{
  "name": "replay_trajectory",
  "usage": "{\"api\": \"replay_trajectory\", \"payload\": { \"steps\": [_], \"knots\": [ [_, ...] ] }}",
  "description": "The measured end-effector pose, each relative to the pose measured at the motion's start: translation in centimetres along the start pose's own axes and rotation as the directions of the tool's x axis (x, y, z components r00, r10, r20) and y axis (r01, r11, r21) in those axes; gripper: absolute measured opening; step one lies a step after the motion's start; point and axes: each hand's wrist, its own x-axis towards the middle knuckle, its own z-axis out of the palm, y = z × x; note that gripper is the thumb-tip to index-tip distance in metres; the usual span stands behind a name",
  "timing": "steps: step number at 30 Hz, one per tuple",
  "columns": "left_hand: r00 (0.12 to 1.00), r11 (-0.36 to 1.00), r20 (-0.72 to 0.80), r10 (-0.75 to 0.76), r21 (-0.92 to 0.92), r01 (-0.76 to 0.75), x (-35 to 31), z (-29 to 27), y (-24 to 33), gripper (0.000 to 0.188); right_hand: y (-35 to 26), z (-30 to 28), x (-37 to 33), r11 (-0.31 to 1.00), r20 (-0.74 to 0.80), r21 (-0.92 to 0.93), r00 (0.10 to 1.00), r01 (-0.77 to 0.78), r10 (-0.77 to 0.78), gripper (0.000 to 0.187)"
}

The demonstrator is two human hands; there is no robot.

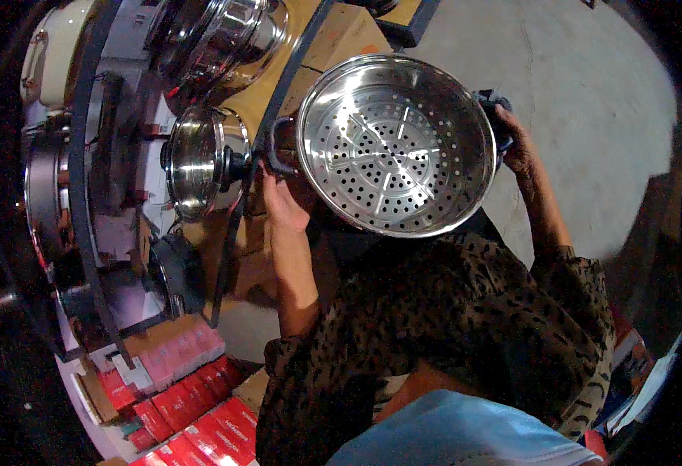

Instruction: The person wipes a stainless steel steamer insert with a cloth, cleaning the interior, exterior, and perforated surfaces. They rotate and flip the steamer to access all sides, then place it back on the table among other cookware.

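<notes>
I hold a round stainless steel steamer insert with a perforated bottom in front of me, tilted so its inside faces me. My left hand grips its black left handle, close to the dark shelf frame. Over at the pan's right rim, my right hand is closed on the other black handle. Both forearms come out of leopard-print sleeves.
A dark metal shelf rack on the left carries shiny steel pots with lids and a cream pot. Brown cardboard boxes sit behind the pan. Several red boxes lie stacked at the lower left. Grey concrete floor spreads to the right.
</notes>
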Motion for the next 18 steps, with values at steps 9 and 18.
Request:
{"api": "replay_trajectory", "payload": {
  "steps": [9,18],
  "knots": [
    [0.995,0.989,0.017,0.099,0.11,-0.1,-0.3,0.5,1.7,0.059,-2.8,1.9,-0.9,0.976,0.203,-0.217,0.979,0.016,0.029,0.052],
    [0.999,0.957,0.022,0.03,0.287,-0.035,-0.4,-1.7,0.3,0.016,-4.1,2.7,-0.5,0.851,0.194,-0.398,0.938,0.343,-0.287,0.057]
  ]
}}
